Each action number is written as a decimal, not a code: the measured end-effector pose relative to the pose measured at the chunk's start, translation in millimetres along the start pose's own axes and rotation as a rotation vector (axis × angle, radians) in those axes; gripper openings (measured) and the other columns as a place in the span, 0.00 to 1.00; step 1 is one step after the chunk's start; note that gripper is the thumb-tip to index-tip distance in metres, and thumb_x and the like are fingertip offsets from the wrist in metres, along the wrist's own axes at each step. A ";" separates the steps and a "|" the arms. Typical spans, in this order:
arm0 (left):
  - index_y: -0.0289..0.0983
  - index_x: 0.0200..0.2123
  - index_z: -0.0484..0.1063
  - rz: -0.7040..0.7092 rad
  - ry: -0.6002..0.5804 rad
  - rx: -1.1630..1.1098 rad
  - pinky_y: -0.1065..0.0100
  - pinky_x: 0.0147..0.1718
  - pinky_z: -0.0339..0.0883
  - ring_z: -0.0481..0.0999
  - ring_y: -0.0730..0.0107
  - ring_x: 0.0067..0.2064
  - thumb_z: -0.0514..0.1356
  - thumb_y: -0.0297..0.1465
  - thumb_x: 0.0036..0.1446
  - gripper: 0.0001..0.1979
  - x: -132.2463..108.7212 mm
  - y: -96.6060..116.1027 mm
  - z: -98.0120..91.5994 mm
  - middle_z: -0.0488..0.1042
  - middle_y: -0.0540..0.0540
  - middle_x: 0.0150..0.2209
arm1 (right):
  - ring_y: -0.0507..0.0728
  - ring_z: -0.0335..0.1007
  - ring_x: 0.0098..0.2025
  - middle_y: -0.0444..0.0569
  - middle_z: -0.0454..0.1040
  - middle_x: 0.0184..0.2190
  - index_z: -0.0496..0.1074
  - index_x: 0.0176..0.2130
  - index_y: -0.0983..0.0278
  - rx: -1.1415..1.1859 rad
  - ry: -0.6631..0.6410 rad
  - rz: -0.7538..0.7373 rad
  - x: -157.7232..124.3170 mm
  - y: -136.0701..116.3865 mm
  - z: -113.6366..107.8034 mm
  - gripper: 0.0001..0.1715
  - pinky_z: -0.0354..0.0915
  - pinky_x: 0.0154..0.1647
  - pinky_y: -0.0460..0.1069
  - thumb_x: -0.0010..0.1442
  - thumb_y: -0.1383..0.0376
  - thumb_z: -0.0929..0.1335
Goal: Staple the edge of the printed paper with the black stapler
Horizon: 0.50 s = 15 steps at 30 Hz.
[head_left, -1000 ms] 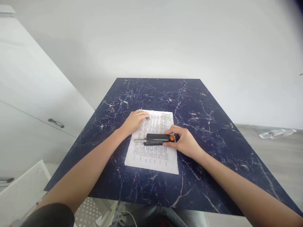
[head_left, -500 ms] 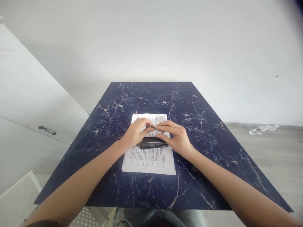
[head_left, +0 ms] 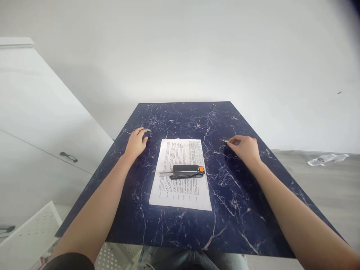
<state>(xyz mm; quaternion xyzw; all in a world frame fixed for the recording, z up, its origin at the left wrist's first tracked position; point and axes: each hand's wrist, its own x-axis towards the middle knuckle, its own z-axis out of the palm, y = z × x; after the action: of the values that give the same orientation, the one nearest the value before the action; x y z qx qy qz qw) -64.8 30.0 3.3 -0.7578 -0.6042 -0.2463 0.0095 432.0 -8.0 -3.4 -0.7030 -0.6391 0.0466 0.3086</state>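
Observation:
A black stapler [head_left: 187, 171] with an orange patch lies on a stack of printed paper sheets [head_left: 180, 198], its pale metal tray sticking out to the left. Left of the paper, my left hand [head_left: 135, 143] rests on the table with thumb and fingers apart. Its fingertips reach a small pale strip [head_left: 148, 129], which they may be touching. To the right of the paper, my right hand [head_left: 246, 150] pinches a small thin strip [head_left: 225, 141] that looks like staples, close above the tabletop. Neither hand touches the stapler.
The dark blue marble-patterned table [head_left: 180, 232] stands against a white wall. A white cabinet [head_left: 42, 123] is on the left, with a white perforated rack [head_left: 33, 232] below. Clear plastic packaging [head_left: 327, 159] lies on the floor at right.
My hands have moved apart from above the stapler, left hand toward the pale strip, right hand to the right with a thin strip. The stapler now lies uncovered on the paper.

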 end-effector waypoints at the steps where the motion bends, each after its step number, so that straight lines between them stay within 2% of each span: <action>1: 0.34 0.66 0.68 -0.032 -0.060 0.016 0.43 0.72 0.53 0.61 0.44 0.73 0.55 0.35 0.69 0.25 0.9 -6.1 3.8 0.63 0.33 0.72 | 0.66 0.80 0.38 0.52 0.83 0.30 0.82 0.30 0.59 -0.013 -0.021 0.002 4.0 8.7 1.4 0.06 0.70 0.50 0.59 0.54 0.62 0.73; 3: 0.38 0.73 0.59 -0.066 -0.174 0.034 0.35 0.72 0.45 0.51 0.40 0.77 0.54 0.42 0.71 0.31 1.0 -10.8 11.0 0.53 0.35 0.77 | 0.66 0.79 0.40 0.53 0.84 0.35 0.83 0.32 0.60 -0.023 -0.043 -0.061 7.7 17.3 6.3 0.09 0.69 0.52 0.60 0.56 0.61 0.71; 5: 0.41 0.74 0.56 -0.065 -0.240 0.046 0.29 0.71 0.39 0.46 0.38 0.78 0.50 0.45 0.72 0.32 0.6 -10.0 15.4 0.51 0.38 0.78 | 0.66 0.76 0.44 0.55 0.83 0.42 0.84 0.38 0.61 -0.036 -0.028 -0.140 8.2 17.8 12.4 0.14 0.67 0.55 0.62 0.58 0.60 0.68; 7: 0.42 0.72 0.60 -0.036 -0.221 0.053 0.29 0.71 0.42 0.51 0.39 0.76 0.49 0.43 0.73 0.29 0.5 -8.5 16.4 0.57 0.38 0.75 | 0.68 0.74 0.48 0.57 0.82 0.48 0.84 0.45 0.63 -0.046 0.004 -0.184 7.5 15.3 17.5 0.20 0.65 0.58 0.64 0.60 0.60 0.67; 10: 0.40 0.65 0.69 -0.008 -0.111 0.062 0.40 0.68 0.57 0.67 0.45 0.68 0.51 0.33 0.70 0.24 1.3 -8.9 14.5 0.71 0.37 0.66 | 0.67 0.74 0.48 0.59 0.80 0.50 0.82 0.52 0.65 -0.008 0.069 -0.187 5.9 11.9 20.5 0.24 0.66 0.57 0.64 0.61 0.61 0.66; 12: 0.37 0.62 0.73 -0.014 -0.051 0.069 0.47 0.65 0.63 0.72 0.48 0.62 0.50 0.27 0.67 0.24 2.2 -10.4 13.3 0.73 0.35 0.61 | 0.65 0.74 0.44 0.58 0.81 0.48 0.82 0.51 0.65 0.024 0.101 -0.188 4.7 10.3 19.7 0.23 0.67 0.55 0.62 0.61 0.62 0.66; 15: 0.36 0.57 0.77 -0.015 -0.014 0.063 0.51 0.65 0.63 0.73 0.50 0.61 0.50 0.24 0.64 0.23 3.7 -12.3 12.5 0.73 0.35 0.59 | 0.64 0.74 0.41 0.56 0.81 0.42 0.83 0.45 0.65 0.032 0.115 -0.177 3.2 7.7 17.1 0.19 0.67 0.54 0.60 0.61 0.64 0.65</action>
<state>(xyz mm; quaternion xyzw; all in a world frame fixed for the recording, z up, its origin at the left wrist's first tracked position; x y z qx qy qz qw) -71.1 40.6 -9.8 -0.7541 -0.6175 -0.2221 0.0273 431.4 1.4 -20.0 -0.6403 -0.6790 -0.0111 0.3589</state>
